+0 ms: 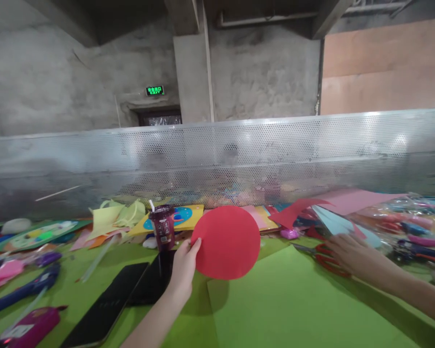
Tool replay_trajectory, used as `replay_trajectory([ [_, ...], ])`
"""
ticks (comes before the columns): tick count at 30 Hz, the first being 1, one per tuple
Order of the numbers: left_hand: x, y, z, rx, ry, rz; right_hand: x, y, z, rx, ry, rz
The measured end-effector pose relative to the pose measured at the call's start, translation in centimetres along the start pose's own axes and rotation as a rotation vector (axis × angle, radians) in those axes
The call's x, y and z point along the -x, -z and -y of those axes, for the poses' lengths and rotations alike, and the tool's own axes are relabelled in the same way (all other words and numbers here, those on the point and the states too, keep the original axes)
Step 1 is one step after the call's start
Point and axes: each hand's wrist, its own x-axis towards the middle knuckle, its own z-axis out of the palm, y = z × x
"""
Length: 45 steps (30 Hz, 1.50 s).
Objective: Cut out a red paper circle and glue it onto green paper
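Observation:
Pinched at its left edge, a red paper circle [227, 242] is held up by my left hand [184, 266], thumb in front. My right hand [355, 256] is at the right, its fingers closed about the red-handled scissors [331, 263]; the fingertips are slightly blurred. The scissors' blades point left, close over the table. Beneath and in front lies a large light green sheet [293, 304]. Red paper offcuts [300, 212] and a light blue paper piece [339, 224] are just behind my right hand.
A dark purple cup with a straw [163, 227] stands behind my left hand. Black phone-like slabs [108, 302] lie at the left, near a blue glue gun [25, 290] and a magenta tool [34, 326]. A perforated metal panel [217, 164] bounds the table's back.

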Motion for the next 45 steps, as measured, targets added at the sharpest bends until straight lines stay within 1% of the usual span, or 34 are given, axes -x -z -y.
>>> replay_trajectory([
  [1,0.2,-0.1,-0.1,-0.022,-0.017,0.013,0.5,0.2,-0.4,0.055,0.039,0.045],
  [3,0.5,-0.2,-0.1,-0.076,-0.053,0.039,0.9,0.6,-0.6,0.168,0.091,0.116],
  [5,0.6,-0.2,-0.2,-0.125,-0.092,0.055,0.8,0.4,-0.3,0.227,0.095,0.125],
  [10,0.7,-0.1,-0.2,-0.217,-0.145,0.08,-0.4,-1.6,-0.1,0.293,0.119,0.122],
  [12,0.7,-0.1,-0.3,-0.227,-0.154,0.081,-0.9,-1.7,0.1,0.353,0.114,0.114],
  [15,0.7,-0.1,-0.3,-0.207,-0.149,0.074,-1.6,-0.4,0.9,0.551,0.13,0.041],
  [18,0.8,-0.1,-0.4,-0.181,-0.124,0.037,-2.3,1.9,2.4,0.648,0.13,-0.108],
  [20,0.9,-0.1,-0.5,-0.184,-0.101,-0.002,-2.8,3.3,4.0,0.635,0.14,-0.225],
  [22,0.9,-0.1,-0.6,-0.18,-0.083,-0.025,-3.3,4.4,5.8,0.596,0.191,-0.328],
  [23,0.9,-0.1,-0.6,-0.171,-0.079,-0.03,-3.6,4.7,6.7,0.575,0.202,-0.351],
  [24,0.9,-0.1,-0.6,-0.16,-0.077,-0.034,-3.7,5.0,7.6,0.552,0.233,-0.407],
  [26,0.8,0.0,-0.5,-0.148,-0.08,-0.033,-4.0,5.3,9.2,0.516,0.266,-0.458],
  [30,0.6,0.1,-0.3,-0.169,-0.098,-0.012,-4.0,5.6,11.6,0.443,0.335,-0.463],
  [33,0.6,0.2,-0.2,-0.18,-0.109,-0.009,-3.5,5.7,12.9,0.382,0.381,-0.483],
  [36,0.6,0.2,-0.1,-0.194,-0.111,-0.012,-2.8,5.7,14.0,0.333,0.392,-0.49],
  [40,0.6,0.2,0.1,-0.18,-0.113,-0.016,-2.1,5.9,14.8,0.301,0.394,-0.475],
  [45,0.6,0.2,0.2,-0.223,-0.12,0.006,-2.0,6.1,15.2,0.283,0.39,-0.463],
])
